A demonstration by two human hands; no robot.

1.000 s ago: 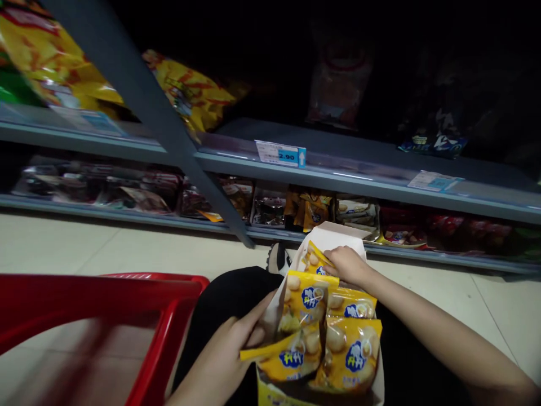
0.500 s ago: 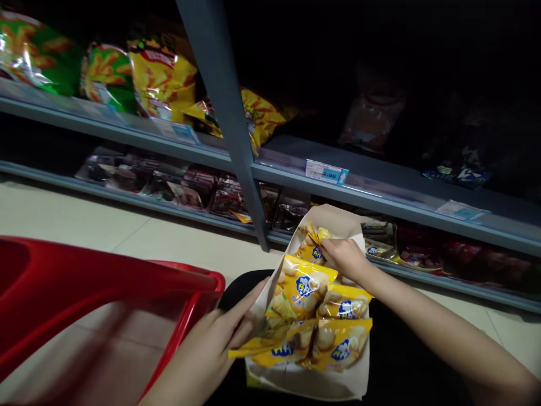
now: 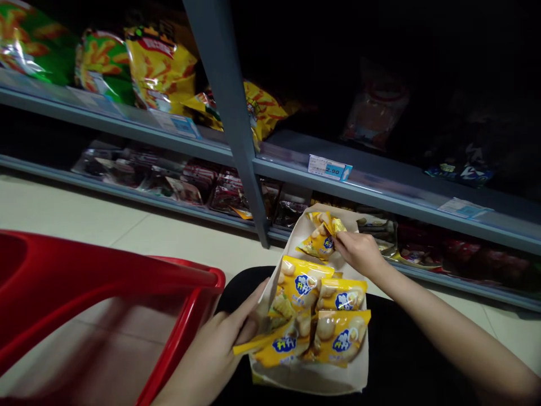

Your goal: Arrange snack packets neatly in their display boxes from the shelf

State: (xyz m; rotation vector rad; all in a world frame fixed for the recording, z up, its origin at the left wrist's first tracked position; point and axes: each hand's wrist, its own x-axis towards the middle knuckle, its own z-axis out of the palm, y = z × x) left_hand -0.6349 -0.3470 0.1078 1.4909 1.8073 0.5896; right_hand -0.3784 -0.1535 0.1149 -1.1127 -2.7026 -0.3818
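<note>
A white cardboard box is tilted over my dark-clothed lap, with several yellow snack packets lying in it. My left hand is closed on the box's left side, its thumb along the outer wall and its fingers partly hidden beneath. At the far end of the box, my right hand pinches the edge of a small yellow snack packet. Another yellow packet lies against that one at the same end.
A red plastic stool or basket frame stands at the left. Ahead, a grey shelf rack holds green and yellow chip bags on the upper level. Flat packs fill the lower shelf. A price tag hangs on the shelf edge.
My right hand has moved slightly right with the pinched packet, and more of that packet shows. The left hand still holds the box, and the view has shifted slightly.
</note>
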